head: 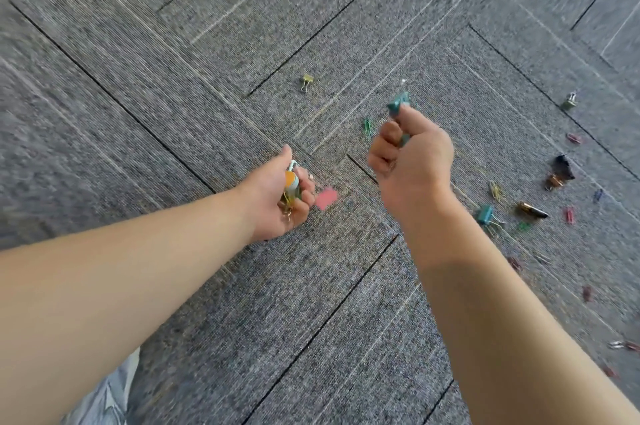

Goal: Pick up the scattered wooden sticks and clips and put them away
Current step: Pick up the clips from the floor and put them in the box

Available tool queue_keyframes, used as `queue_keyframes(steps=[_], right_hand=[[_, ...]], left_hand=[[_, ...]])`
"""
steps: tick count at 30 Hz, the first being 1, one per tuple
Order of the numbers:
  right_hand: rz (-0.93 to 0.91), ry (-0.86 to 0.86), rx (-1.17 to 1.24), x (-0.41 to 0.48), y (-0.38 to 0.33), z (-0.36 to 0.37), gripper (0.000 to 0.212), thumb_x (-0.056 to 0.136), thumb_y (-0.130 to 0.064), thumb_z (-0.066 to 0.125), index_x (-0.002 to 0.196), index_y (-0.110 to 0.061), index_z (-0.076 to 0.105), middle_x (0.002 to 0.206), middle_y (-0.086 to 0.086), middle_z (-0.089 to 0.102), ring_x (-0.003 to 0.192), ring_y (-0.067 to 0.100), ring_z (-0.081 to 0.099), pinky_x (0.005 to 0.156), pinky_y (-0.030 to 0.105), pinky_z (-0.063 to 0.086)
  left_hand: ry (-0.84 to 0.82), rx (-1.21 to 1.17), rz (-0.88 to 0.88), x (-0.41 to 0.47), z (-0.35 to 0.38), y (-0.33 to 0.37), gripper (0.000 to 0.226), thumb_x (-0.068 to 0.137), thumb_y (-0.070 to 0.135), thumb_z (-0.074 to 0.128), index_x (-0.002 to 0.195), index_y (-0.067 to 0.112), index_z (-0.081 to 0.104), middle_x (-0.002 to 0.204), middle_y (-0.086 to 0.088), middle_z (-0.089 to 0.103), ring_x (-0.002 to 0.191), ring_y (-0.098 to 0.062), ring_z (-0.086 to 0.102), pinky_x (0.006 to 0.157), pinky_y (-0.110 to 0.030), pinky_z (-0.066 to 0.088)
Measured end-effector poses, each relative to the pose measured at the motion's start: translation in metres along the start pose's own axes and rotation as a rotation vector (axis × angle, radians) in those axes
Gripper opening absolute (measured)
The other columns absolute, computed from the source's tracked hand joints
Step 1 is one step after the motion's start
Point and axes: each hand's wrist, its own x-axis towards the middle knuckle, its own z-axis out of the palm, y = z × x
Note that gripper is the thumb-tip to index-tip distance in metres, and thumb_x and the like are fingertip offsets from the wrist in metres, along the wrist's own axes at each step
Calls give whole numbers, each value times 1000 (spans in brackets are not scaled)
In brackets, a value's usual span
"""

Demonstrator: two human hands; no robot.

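Observation:
My left hand (282, 198) is curled around a bunch of binder clips (291, 186), one orange among them, just above the carpet. My right hand (410, 156) is raised higher and pinches a teal binder clip (399, 102) between thumb and forefinger. A pink clip (326, 198) lies on the carpet right beside my left hand. A yellow binder clip (307, 81) sits farther away at centre. A green paper clip (367, 126) lies left of my right hand. No wooden sticks are visible.
Grey carpet tiles (173, 78) cover the floor. At right lie several scattered clips: a teal binder clip (485, 215), a black one (563, 166), a gold one (531, 210), an olive one (569, 102) and small coloured paper clips (568, 215). My knee (107, 397) shows at bottom left.

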Motion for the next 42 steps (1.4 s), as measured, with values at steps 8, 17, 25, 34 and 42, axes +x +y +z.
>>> queue_keyframes(steps=[8,17,25,34,42], right_hand=[[-606,-212,-1508,-42,39,22,18,92,-27,50,102,-18,63,90,-4,53,82,20,54,63,29,37],[-258,54,-400,-35,35,4,22,90,-23,60,70,-14,62,55,-11,51,48,6,46,52,26,42],[-120,-8,-1351,-6,84,-16,40,85,-52,61,99,-16,50,78,-5,61,64,14,57,57,30,44],[-313,-37,-1276,16,75,-20,12,93,-18,54,100,-13,46,83,-3,56,73,16,57,60,32,50],[-265,260,-1114,74,31,-7,14,95,-15,37,106,-10,43,90,2,54,74,16,52,62,35,44]], left_hand=[[178,317,124,13,-4,4,43,80,17,65,72,40,29,82,28,24,68,26,34,70,4,29],[-224,-150,95,-19,-10,13,39,98,31,40,78,8,65,81,-9,68,68,-19,69,67,-31,59],[-132,-319,195,-18,-32,31,33,94,25,40,68,14,56,68,1,58,55,-11,54,49,-21,50],[-56,-373,209,-11,-33,25,30,95,23,39,71,13,54,63,0,58,52,-13,52,48,-21,46],[-47,-372,223,-11,-34,27,41,96,22,36,59,14,54,62,0,56,52,-12,50,49,-22,44]])
